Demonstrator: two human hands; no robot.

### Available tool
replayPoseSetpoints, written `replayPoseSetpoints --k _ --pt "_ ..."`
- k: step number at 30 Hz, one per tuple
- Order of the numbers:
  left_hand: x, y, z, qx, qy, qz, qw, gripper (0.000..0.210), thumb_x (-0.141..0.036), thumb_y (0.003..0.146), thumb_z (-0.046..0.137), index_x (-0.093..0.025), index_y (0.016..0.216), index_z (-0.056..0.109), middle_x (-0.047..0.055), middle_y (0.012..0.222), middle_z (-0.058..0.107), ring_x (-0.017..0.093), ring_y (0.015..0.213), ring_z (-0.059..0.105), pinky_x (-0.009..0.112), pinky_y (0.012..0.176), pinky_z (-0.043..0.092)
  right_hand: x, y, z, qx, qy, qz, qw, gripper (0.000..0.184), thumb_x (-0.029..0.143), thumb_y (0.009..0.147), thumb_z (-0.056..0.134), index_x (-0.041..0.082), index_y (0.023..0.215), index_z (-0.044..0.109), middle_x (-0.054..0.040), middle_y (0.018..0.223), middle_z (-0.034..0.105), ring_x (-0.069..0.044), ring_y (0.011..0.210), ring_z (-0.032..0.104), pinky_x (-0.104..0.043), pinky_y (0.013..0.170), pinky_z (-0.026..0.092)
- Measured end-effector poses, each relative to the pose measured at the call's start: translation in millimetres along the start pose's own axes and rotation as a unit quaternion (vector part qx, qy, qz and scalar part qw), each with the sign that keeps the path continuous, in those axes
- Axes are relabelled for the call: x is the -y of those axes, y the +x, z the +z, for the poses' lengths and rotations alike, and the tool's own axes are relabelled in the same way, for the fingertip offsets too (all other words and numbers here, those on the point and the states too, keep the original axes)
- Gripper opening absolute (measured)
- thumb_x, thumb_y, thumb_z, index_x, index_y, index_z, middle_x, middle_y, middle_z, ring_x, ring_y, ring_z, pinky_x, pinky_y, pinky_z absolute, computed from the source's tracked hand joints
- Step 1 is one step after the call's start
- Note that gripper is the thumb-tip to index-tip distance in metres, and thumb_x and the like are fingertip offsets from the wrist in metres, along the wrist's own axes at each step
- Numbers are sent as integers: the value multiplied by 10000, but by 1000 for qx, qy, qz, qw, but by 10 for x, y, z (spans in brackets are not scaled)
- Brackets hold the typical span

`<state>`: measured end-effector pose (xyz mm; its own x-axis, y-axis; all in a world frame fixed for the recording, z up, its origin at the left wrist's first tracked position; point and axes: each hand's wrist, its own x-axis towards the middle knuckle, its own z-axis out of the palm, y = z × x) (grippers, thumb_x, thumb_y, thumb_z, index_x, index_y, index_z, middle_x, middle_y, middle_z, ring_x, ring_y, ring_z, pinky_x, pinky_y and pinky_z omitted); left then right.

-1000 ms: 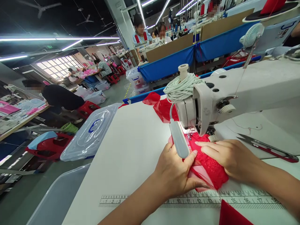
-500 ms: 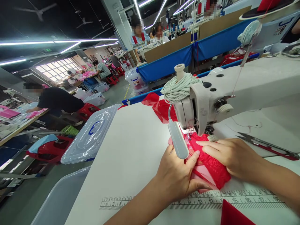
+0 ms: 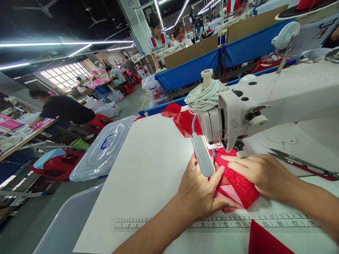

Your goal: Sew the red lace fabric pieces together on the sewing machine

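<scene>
Red lace fabric (image 3: 242, 187) with a sheer layer lies under the needle area of a white sewing machine (image 3: 230, 116). My left hand (image 3: 198, 190) holds the near left part of this fabric, index finger on top and thumb at the sheer edge; its other fingertips are partly hidden behind a small grey lamp (image 3: 203, 157). Flat on the lace to the right rests my right hand (image 3: 262, 176), fingers stretched toward the presser foot (image 3: 214, 152). The needle tip is too small to make out.
Thread snips (image 3: 304, 164) lie right of my right hand. A printed ruler scale (image 3: 159, 224) runs along the table's near side, with a red fabric corner (image 3: 265, 241) below it. More red fabric (image 3: 185, 121) lies behind the machine head. Lidded plastic bins (image 3: 106, 148) stand left.
The camera view has shifted slightly. Both hands remain on the red lace fabric in nearly the same place by the presser foot.
</scene>
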<state>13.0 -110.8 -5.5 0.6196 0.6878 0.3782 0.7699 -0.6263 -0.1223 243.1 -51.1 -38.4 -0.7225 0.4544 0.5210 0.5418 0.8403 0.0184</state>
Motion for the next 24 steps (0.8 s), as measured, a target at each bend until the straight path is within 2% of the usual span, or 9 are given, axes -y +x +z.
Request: replayPoseSetpoints --k 4,9,14,18,24 --pt "-39 -22 5 33 7 10 999 933 -800 929 144 -111 1334 624 188 1303 652 323 1071 656 486 1014 410 6 -26 10 5 6 4 1000 326 49 891 407 192 1043 657 -59 980 764 -178 575 542 -342 530 309" --pt "-46 -28 22 7 9 8 1000 909 -797 933 167 -117 1285 656 198 1213 689 308 973 677 482 961 432 12 3 -34 3 19 8 1000 292 68 897 422 187 1026 655 -61 954 765 -180 590 569 -333 530 331" --pt "-53 -13 7 27 21 17 999 879 -788 941 200 -117 1285 653 205 1188 688 309 1001 669 469 920 459 33 71 -117 6 43 1 999 287 38 893 412 173 970 653 -35 831 751 -167 530 548 -319 480 300" --pt "-53 -14 -8 6 36 18 999 839 -770 954 220 -134 1285 657 178 1225 684 320 1038 654 470 912 462 44 81 -116 -3 44 17 999 286 50 908 397 175 926 654 -24 744 715 -178 528 545 -324 476 297" --pt "-24 -8 -12 1 16 10 1000 825 -777 947 247 -147 1264 674 166 1183 700 311 1006 656 471 935 447 35 67 -95 -7 18 -2 1000 310 52 918 365 168 917 653 -39 801 737 -173 516 530 -332 478 298"
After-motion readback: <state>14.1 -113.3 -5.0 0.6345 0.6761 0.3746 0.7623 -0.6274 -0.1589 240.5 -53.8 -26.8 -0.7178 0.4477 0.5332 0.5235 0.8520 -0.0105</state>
